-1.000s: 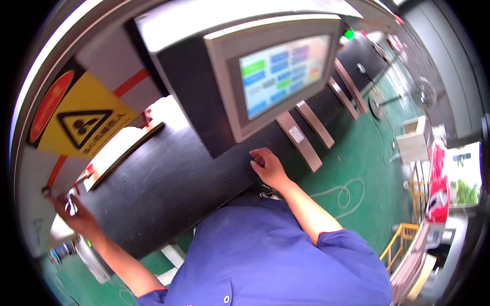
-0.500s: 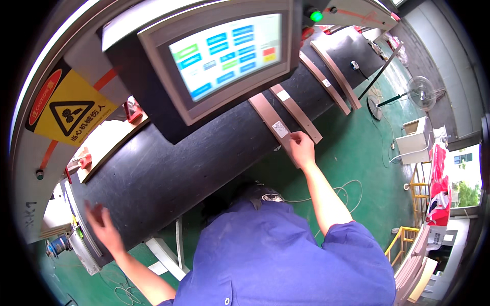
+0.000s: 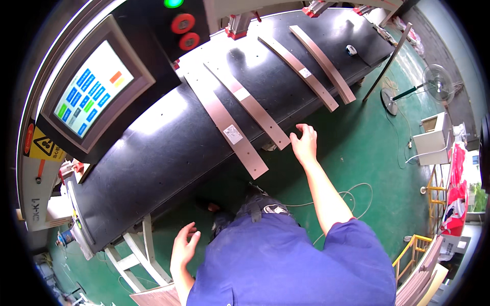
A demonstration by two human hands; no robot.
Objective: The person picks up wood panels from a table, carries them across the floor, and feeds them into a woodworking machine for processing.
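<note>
right hand [image 3: 304, 144] spread, empty, just right of near strip [image 3: 253, 108] | strip runs near-to-far on belt [image 3: 153, 153] | left hand [image 3: 183, 250] spread, empty, well apart

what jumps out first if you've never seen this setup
The wide black conveyor belt running diagonally across the picture, with four long brown wooden strips lying across it, catches the eye first. At upper left a grey-framed touchscreen panel glows with blue, green and orange buttons, beside round red and green push buttons. The right hand reaches, open, toward the nearest strip ends, while the left hand hangs open below the belt's edge.
</note>
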